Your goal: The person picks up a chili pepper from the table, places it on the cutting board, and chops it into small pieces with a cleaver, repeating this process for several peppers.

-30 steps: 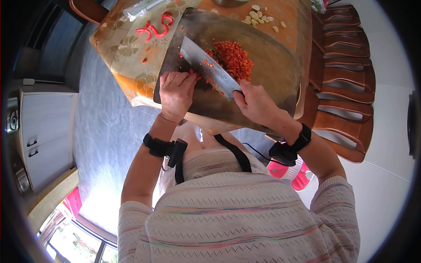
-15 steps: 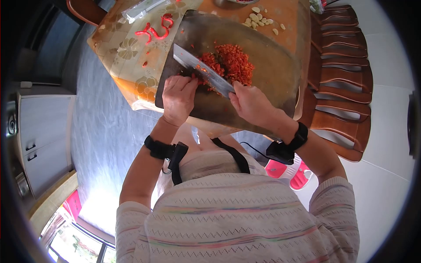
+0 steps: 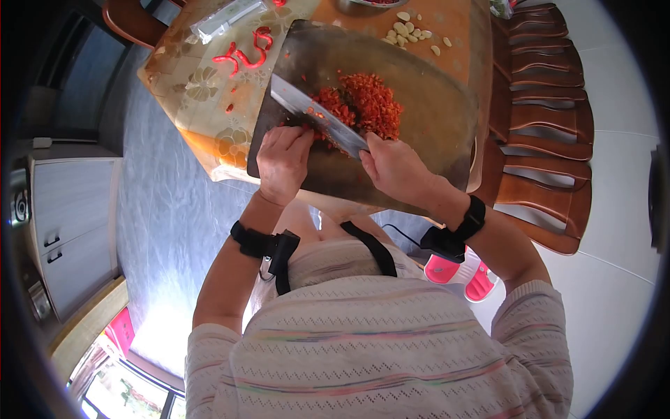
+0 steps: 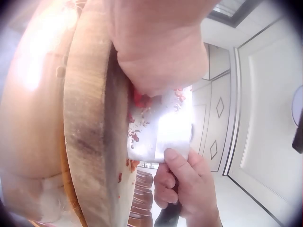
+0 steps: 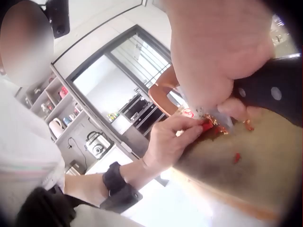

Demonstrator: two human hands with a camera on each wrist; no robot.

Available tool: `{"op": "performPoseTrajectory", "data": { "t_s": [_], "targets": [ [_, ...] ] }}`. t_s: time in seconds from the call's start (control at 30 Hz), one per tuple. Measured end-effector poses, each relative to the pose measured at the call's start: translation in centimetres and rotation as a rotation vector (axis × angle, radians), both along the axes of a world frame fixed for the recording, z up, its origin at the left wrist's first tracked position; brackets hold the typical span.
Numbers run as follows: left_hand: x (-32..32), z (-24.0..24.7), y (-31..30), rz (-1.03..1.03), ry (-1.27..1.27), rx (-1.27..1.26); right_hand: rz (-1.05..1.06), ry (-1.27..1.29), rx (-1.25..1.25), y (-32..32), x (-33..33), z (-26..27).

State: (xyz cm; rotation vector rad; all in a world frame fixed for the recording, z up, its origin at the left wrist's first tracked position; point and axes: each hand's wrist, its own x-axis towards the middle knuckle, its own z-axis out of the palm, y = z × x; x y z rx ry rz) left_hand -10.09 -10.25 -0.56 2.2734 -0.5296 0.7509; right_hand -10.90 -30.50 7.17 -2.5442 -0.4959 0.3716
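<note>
My right hand (image 3: 401, 166) grips the black handle (image 5: 272, 90) of a cleaver (image 3: 317, 115), its broad blade slanting up and left over the cutting board (image 3: 440, 133). Bits of red chili cling to the blade face. At the board's near left, my left hand (image 3: 283, 160) pinches a piece of red chili (image 5: 207, 126) between thumb and fingers, right beside the blade. In the left wrist view, that hand covers most of the chili. A heap of finely chopped red chili (image 3: 375, 101) lies on the board beyond the blade.
Whole red chilies (image 3: 252, 57) lie on the patterned tablecloth (image 3: 199, 84) left of the board. Peeled garlic cloves (image 3: 403, 29) sit past its far edge, near a metal bowl (image 3: 370, 7). A clear plastic packet (image 3: 227, 19) lies at far left. Wooden chairs (image 3: 544, 146) line the right.
The cleaver and right hand have shifted left, bringing the blade closer over my left hand's fingertips. More chopped chili shows between the blade and the heap. My left hand keeps its pinch.
</note>
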Motion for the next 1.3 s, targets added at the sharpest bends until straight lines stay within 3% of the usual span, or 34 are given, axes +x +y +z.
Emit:
{"op": "performPoseTrajectory", "data": {
  "t_s": [0.13, 0.3, 0.43, 0.7, 1.03, 1.2, 1.3],
  "targets": [
    [-0.1, 0.0, 0.1, -0.013, 0.005, -0.004, -0.020, 0.081, 0.003, -0.3, 0.8, 1.0],
    [-0.1, 0.1, 0.0, -0.010, 0.004, -0.016, 0.113, 0.064, -0.056, -0.5, 1.5, 2.2],
    [0.0, 0.2, 0.1, -0.022, 0.010, -0.004, 0.071, 0.095, -0.147, 0.6, 0.8, 1.2],
    [-0.1, 0.1, 0.1, -0.004, 0.020, -0.007, 0.025, 0.032, -0.012, 0.1, 0.6, 0.7],
    [-0.2, -0.1, 0.3, -0.008, -0.008, -0.034, 0.124, 0.051, -0.065, 0.5, 1.2, 1.7],
    [0.0, 0.0, 0.3, -0.021, 0.005, -0.043, -0.011, 0.031, 0.023, 0.7, 0.7, 0.0],
    [0.0, 0.0, 0.3, -0.018, -0.002, -0.034, 0.019, 0.044, -0.007, 0.5, 1.4, 0.8]
  ]
}}
